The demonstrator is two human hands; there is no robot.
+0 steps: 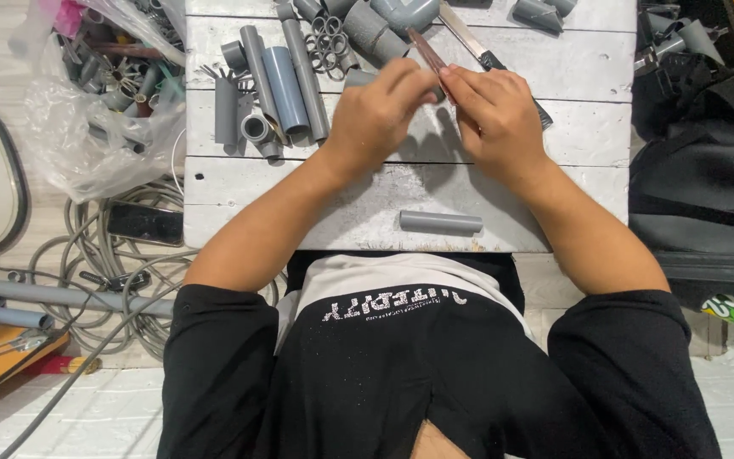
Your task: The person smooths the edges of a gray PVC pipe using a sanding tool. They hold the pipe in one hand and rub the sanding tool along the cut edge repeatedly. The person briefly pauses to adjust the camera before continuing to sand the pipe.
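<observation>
Grey plastic pipe fitting (pixel 358 79), short, held at the centre of the white plank bench (pixel 588 136). Left hand (pixel 375 115) is closed around it; most of the fitting is hidden under the fingers.

Thin reddish-brown tool (pixel 426 53), blade or file kind not clear, pinched by the right hand (pixel 494 115). Its near end meets the left fingertips and its tip points toward 11 o'clock.

Risk: the tool works right against the left fingers, so a slip off the smooth plastic could, in my judgement, nick them.

Loose pipe offcut (pixel 441 222), at 6 o'clock, lying just beside the near bench edge; a nudge from a forearm could roll it off.

Pipe pieces and rings (pixel 286 76), at 10 o'clock, crowded; a left elbow sweep could scatter them.

Black-handled tool (pixel 503 68), at 1 o'clock, partly under the right hand.
</observation>
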